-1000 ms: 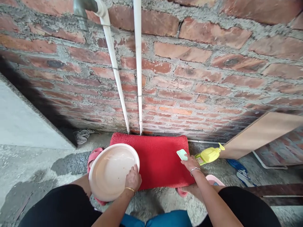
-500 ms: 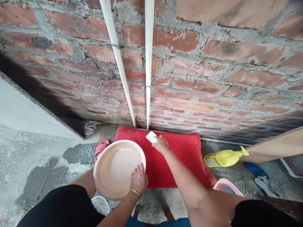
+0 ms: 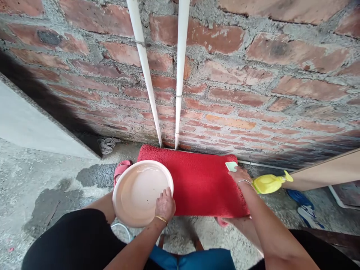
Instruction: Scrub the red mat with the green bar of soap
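My left hand [image 3: 165,204] grips the right rim of a round, pale pink basin [image 3: 117,210], fingers over the edge and thumb side hidden. Shallow water lies in the basin, which is tilted slightly. A red, fluffy mat [image 3: 202,183] is spread on the floor to the basin's right, against the wall. Over the mat's far right corner, my right hand [image 3: 240,175] holds a small, pale green, flat block [image 3: 231,166], soap or a brush; which one I cannot tell. My right fingers are wrapped about its near end.
A yellow pump bottle [image 3: 268,183] lies right of the mat. Blue and white slippers [image 3: 306,212] lie farther right. Two white pipes [image 3: 180,75] run down the brick wall [image 3: 239,101]. A grey bundle of cloth [image 3: 107,145] rests at the left by the wall.
My right hand has moved right across the mat with the pale green block, from near the pipes to the far right corner. My left hand stays on the basin rim.
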`<state>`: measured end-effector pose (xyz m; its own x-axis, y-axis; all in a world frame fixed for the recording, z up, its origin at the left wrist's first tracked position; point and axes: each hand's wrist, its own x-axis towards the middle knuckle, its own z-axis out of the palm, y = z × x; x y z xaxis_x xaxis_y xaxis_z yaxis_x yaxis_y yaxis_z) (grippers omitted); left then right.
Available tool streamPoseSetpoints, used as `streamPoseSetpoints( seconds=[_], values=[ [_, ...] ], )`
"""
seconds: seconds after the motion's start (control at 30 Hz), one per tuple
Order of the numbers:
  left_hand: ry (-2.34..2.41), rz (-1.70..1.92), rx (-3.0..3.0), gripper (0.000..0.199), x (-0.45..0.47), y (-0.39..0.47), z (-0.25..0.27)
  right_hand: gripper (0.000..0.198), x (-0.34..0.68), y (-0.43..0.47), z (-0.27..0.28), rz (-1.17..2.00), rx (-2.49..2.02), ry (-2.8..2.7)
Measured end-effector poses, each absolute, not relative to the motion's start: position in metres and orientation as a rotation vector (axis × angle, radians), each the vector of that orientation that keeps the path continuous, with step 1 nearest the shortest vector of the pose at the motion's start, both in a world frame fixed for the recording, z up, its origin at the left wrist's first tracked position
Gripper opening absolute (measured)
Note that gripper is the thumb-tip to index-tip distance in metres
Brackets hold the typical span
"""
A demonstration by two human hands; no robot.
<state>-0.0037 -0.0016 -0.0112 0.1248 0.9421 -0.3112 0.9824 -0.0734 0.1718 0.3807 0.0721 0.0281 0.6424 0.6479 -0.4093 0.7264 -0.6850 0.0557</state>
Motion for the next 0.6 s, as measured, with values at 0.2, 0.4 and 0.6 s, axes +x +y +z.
streamPoseSetpoints(
  seconds=[0.2,0.4,0.6],
  values=[
    [1.861,-0.193,2.072,0.050,-0.003,-0.001,-0.010,0.058,0.246,0.127,0.016,-0.602,2.543,1.709],
    [1.870,-0.230,2.075,0.051,-0.002,-0.001,-0.011,0.058,0.184,0.171,0.006,-0.684,2.335,1.895],
    [1.867,-0.207,2.080,0.050,-0.004,-0.001,-0.015,0.057,0.307,0.135,0.011,-0.554,2.474,1.545]
  ],
)
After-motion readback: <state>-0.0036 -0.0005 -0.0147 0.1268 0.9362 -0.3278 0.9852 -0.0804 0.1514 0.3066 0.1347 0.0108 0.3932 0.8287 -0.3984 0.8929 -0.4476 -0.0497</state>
